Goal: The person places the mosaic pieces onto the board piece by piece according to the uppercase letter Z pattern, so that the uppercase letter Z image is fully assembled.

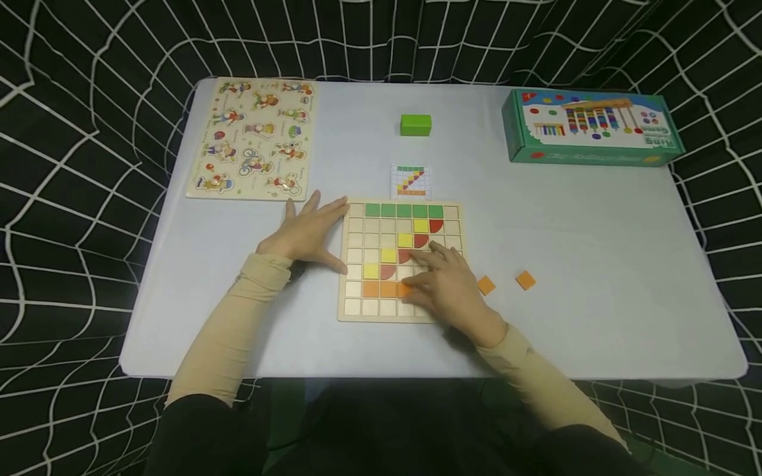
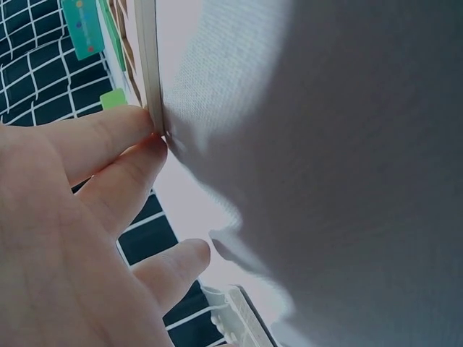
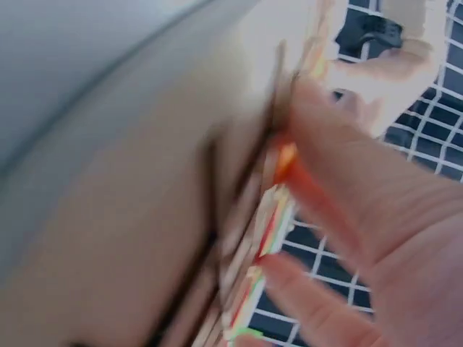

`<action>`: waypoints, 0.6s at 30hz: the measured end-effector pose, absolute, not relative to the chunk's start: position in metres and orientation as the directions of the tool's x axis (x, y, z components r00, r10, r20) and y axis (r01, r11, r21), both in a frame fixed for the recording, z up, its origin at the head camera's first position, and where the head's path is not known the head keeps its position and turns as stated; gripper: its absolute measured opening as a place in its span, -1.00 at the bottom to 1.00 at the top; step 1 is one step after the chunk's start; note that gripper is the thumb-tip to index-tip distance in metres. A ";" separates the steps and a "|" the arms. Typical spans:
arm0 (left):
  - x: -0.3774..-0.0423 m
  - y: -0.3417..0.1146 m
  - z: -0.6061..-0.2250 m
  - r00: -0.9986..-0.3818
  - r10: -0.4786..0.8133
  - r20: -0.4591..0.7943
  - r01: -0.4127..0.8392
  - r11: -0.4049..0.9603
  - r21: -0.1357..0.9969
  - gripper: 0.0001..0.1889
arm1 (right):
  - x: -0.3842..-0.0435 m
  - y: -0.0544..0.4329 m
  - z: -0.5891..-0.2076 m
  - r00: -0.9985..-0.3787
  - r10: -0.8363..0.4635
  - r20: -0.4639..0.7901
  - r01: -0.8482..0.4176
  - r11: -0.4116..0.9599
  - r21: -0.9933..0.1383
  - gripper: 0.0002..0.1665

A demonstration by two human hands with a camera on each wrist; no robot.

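A wooden grid board (image 1: 352, 307) lies at the middle of the table. Green square tiles (image 1: 388, 210) fill part of its top row, with yellow squares (image 1: 389, 255) and red quarter-circle tiles (image 1: 421, 240) running diagonally below. Low on the board is a row of orange squares (image 1: 387, 289). My left hand (image 1: 303, 233) is spread, its thumb and a finger touching the board's left edge. Over the lower right part, my right hand (image 1: 449, 291) pinches an orange square tile (image 3: 285, 160) between thumb and finger at that row's right end, hiding several cells.
Two loose orange tiles (image 1: 526, 280) lie right of the board. A small pattern card (image 1: 411, 182) sits just beyond it, and a green block (image 1: 415, 125) farther back. A picture puzzle board (image 1: 256, 139) is at back left, a green toy box (image 1: 595, 129) at back right. Netting surrounds the table.
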State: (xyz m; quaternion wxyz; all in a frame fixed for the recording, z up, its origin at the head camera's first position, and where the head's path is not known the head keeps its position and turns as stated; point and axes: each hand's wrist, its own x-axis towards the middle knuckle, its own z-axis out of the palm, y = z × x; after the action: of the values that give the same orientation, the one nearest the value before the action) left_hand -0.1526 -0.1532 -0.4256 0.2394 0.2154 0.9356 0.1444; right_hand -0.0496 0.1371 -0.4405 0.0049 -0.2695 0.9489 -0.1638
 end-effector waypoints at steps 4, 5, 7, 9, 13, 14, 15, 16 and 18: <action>-0.153 -0.154 -0.426 -0.794 0.473 -0.381 0.335 0.865 0.374 0.40 | -0.048 0.133 -0.435 -0.878 -0.477 0.035 -0.466 0.836 -0.290 -0.61; -0.153 -0.154 -0.427 -0.795 0.472 -0.382 0.334 0.866 0.373 0.40 | -0.048 0.133 -0.434 -0.880 -0.473 0.030 -0.461 0.839 -0.289 -0.58; -0.153 -0.154 -0.428 -0.796 0.469 -0.383 0.332 0.867 0.372 0.40 | -0.049 0.136 -0.431 -0.886 -0.463 0.028 -0.450 0.843 -0.296 -0.50; -0.153 -0.154 -0.429 -0.796 0.469 -0.383 0.330 0.866 0.376 0.40 | -0.050 0.144 -0.430 -0.896 -0.442 0.041 -0.432 0.846 -0.312 -0.45; -0.153 -0.153 -0.430 -0.793 0.474 -0.383 0.332 0.863 0.381 0.41 | -0.053 0.178 -0.423 -0.922 -0.379 0.077 -0.382 0.857 -0.346 -0.49; -0.153 -0.153 -0.429 -0.793 0.473 -0.384 0.330 0.863 0.382 0.41 | -0.053 0.188 -0.422 -0.927 -0.365 0.086 -0.371 0.861 -0.347 -0.50; -0.153 -0.153 -0.429 -0.792 0.473 -0.386 0.329 0.863 0.382 0.41 | -0.053 0.198 -0.420 -0.931 -0.353 0.091 -0.362 0.865 -0.348 -0.52; -0.153 -0.153 -0.428 -0.792 0.471 -0.388 0.328 0.865 0.381 0.41 | -0.052 0.207 -0.419 -0.932 -0.347 0.101 -0.360 0.866 -0.346 -0.53; -0.153 -0.153 -0.427 -0.791 0.468 -0.394 0.324 0.867 0.378 0.40 | -0.051 0.224 -0.419 -0.932 -0.344 0.113 -0.362 0.873 -0.328 -0.57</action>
State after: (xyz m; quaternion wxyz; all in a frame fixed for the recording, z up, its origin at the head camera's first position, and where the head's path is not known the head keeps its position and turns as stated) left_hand -0.1534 -0.1533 -0.4275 0.2439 0.2118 0.9349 0.1470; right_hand -0.0510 0.2244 -0.4190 -0.0253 -0.1823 0.9673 -0.1746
